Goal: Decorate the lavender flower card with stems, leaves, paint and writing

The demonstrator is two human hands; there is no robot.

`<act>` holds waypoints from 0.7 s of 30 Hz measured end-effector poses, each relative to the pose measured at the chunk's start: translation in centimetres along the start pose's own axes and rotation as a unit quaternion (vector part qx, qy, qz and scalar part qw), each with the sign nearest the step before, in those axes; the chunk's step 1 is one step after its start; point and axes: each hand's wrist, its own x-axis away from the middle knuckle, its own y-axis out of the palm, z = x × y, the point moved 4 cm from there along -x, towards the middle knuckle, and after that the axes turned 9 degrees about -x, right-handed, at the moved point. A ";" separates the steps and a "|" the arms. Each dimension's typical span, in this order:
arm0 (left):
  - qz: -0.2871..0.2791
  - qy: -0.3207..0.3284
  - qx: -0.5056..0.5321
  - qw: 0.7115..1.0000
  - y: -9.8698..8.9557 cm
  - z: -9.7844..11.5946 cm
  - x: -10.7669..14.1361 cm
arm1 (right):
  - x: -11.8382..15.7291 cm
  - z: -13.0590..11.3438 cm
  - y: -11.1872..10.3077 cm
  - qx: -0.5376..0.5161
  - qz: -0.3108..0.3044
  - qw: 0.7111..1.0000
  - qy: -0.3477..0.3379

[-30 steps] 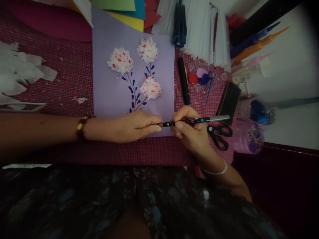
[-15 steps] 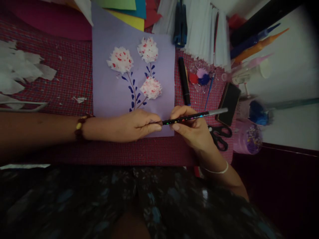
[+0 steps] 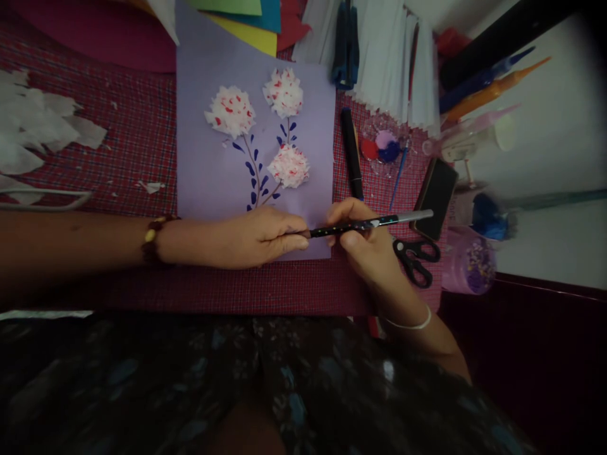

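Observation:
A slim black pencil with small coloured dots and a grey end lies nearly level between my hands, over the lower right of the lilac sheet. My left hand pinches its brownish left end between thumb and forefinger; the tip there is hidden. Around its middle, the fingers of my right hand are closed, the thumb just below the shaft. White paper flowers with red specks, such as the large left one, sit on the sheet above my left hand, with brown stems and dark blue leaves.
Right of the sheet are a black marker, a paint palette, a thin brush, a phone and black-handled scissors. A blue stapler-like tool lies above. Torn white paper is at left.
The dots showing on the pencil differ, with a white mark now visible, so it has turned about its length. My right thumb has shifted slightly right; my left hand stays almost still.

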 end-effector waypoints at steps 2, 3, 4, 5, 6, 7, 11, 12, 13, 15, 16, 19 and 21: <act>0.000 0.000 -0.002 1.000 0.0 0.1 0.0 | 0.1 0.2 -0.1 0.013 0.027 0.999 -0.017; 0.002 -0.001 -0.001 1.000 -0.1 0.1 0.0 | 0.1 0.2 -0.2 0.015 0.032 0.999 -0.022; 0.004 -0.001 0.000 1.000 -0.1 0.1 0.0 | 0.0 0.2 -0.2 0.012 0.031 0.999 -0.023; 0.008 0.000 0.003 1.000 -0.1 0.1 0.0 | 0.0 0.1 -0.2 0.006 0.023 1.000 -0.019; 0.010 0.000 0.005 1.000 -0.1 0.0 0.0 | -0.1 0.1 -0.2 0.000 0.014 1.000 -0.015; 0.013 0.001 0.006 1.000 -0.1 0.0 0.0 | -0.1 0.1 -0.2 -0.006 0.007 1.000 -0.009; 0.009 0.006 -0.002 1.000 0.1 -0.3 0.1 | -0.1 0.4 -0.3 -0.020 0.005 1.000 0.000; 0.008 0.008 -0.004 1.000 0.1 -0.4 0.1 | -0.1 0.5 -0.3 -0.018 0.011 1.000 -0.002; 0.008 0.011 -0.006 1.000 0.1 -0.4 0.1 | 0.0 0.6 -0.4 -0.012 0.018 1.000 -0.007; 0.010 0.012 -0.005 1.000 0.0 -0.3 0.1 | 0.1 0.6 -0.4 0.006 0.035 0.999 -0.016; 0.009 0.008 -0.002 1.000 0.0 -0.2 0.2 | 0.1 0.4 -0.5 0.013 0.041 0.999 -0.018; 0.007 -0.010 0.014 1.000 -0.2 -0.1 0.2 | -0.1 -0.2 -0.7 0.013 0.037 0.999 -0.016; 0.005 -0.017 0.024 1.000 -0.4 -0.1 0.1 | -0.2 -0.4 -0.9 -0.002 0.023 1.000 -0.005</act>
